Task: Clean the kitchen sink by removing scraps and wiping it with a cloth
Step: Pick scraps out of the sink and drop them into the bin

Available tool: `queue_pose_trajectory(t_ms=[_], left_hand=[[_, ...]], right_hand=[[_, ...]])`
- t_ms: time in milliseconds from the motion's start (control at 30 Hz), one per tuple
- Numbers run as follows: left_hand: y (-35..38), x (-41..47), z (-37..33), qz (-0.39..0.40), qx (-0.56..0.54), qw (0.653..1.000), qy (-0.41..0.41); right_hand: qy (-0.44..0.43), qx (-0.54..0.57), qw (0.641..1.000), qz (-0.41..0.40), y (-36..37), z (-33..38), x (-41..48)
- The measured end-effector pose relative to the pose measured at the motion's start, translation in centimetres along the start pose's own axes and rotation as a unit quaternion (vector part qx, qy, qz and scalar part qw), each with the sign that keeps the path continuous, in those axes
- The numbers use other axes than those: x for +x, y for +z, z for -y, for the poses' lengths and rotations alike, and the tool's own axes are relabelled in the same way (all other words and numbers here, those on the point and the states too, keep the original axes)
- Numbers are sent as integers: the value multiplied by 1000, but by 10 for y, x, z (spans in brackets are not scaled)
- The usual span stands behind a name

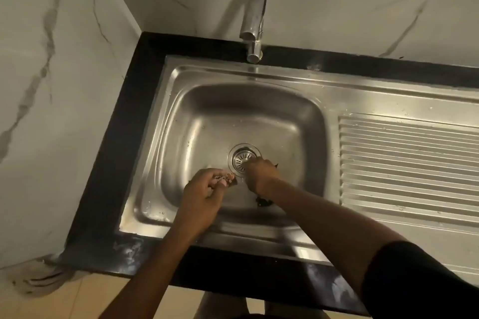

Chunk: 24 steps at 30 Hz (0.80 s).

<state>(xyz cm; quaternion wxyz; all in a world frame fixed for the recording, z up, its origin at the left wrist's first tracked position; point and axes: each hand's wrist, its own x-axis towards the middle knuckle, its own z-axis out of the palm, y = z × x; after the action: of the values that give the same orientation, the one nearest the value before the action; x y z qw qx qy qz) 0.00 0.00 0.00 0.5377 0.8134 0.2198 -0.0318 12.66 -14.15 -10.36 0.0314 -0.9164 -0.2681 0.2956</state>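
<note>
A stainless steel sink (207,111) is set in a black counter, with a round drain strainer (242,158) in the bowl's floor. My left hand (204,194) hovers over the bowl left of the drain and holds a small clump of scraps (225,179) in its curled fingers. My right hand (260,176) reaches down to the drain's right edge, fingers bent at the strainer; what it pinches is hidden. A dark scrap (263,202) lies on the bowl floor under my right forearm. Another dark bit (276,165) shows just right of that hand. No cloth is in view.
A chrome faucet (255,15) rises at the back, its spout over the bowl. The ribbed drainboard (404,168) spreads to the right. The black counter edge (103,189) borders the sink on the left and front. Marble walls close the corner.
</note>
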Motion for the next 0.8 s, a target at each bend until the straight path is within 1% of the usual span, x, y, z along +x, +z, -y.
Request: queue_pose_trajectory(t_ms=[67,167,233,300,467,533,633,700,800], left_hand=[[-6,7,4,3,5,1000,-20],[-14,14,12,14,22,999,-21],[-20,18,14,22,23,999,-16],[-25,22,15,26,36,999,-12],[-30,24,13,29,36,999,-10],[-30,25,11,30,34,999,-8],[-28,29,8,29,24,999,-13],[-24,32,2,34,15,999,-16],[-17,38,-10,53,3,999,-5]], right_hand=[[5,-46,999,10,-1,-1,2],[-17,-105,994,10,7,-6,1],[-39,-122,992,-5,10,-6,0],[-60,-126,990,-38,13,-6,1],[-106,-108,986,-69,8,-7,1],[-113,-72,984,-114,4,-7,-5],[-91,-38,979,-176,-8,-6,-17],[-79,-6,971,-227,-23,-8,-28],[-63,27,957,-281,-55,-18,-44]])
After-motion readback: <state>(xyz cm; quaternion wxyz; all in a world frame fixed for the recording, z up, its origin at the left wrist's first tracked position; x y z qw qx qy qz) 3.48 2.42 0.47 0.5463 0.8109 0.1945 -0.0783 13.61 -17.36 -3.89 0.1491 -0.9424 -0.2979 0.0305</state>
